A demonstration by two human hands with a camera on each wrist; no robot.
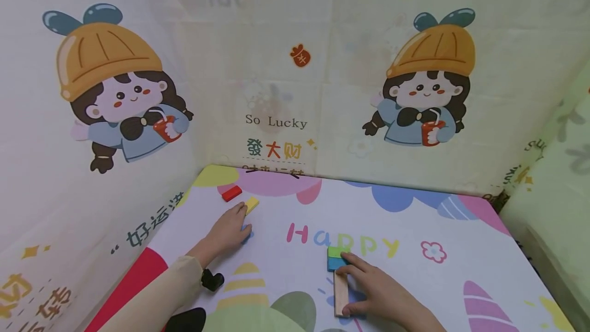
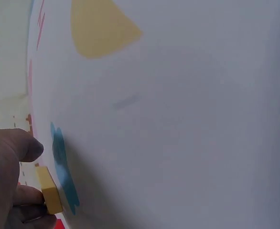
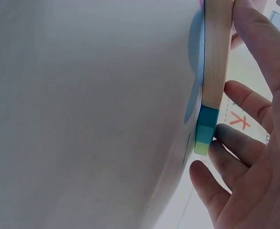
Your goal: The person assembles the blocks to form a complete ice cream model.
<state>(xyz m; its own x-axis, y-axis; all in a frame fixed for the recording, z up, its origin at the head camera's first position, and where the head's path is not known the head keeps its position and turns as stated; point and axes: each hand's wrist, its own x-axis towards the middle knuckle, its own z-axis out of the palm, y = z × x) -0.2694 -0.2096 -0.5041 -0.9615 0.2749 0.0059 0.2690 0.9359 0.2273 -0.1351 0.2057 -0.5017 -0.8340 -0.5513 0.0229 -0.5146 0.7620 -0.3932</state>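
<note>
My left hand (image 1: 227, 233) reaches over the left side of the table. Its fingertips touch a small yellow block (image 1: 252, 205), while the thumb stands apart from it in the left wrist view. A red block (image 1: 232, 193) lies just beyond the yellow one. On the right, my right hand (image 1: 380, 288) rests along a row of blocks. That row has a long plain wooden block (image 1: 341, 293) at the near end, then a blue block (image 1: 335, 264), then a green block (image 1: 336, 252). The right thumb touches the wooden block near its near end; the other fingers lie loosely along the blue and green ones.
The tabletop (image 1: 276, 265) carries a printed cover with coloured shapes and the word Happy. Cloth walls (image 1: 341, 117) with cartoon figures stand behind and at both sides. A black object (image 1: 212, 280) sits beside the left sleeve.
</note>
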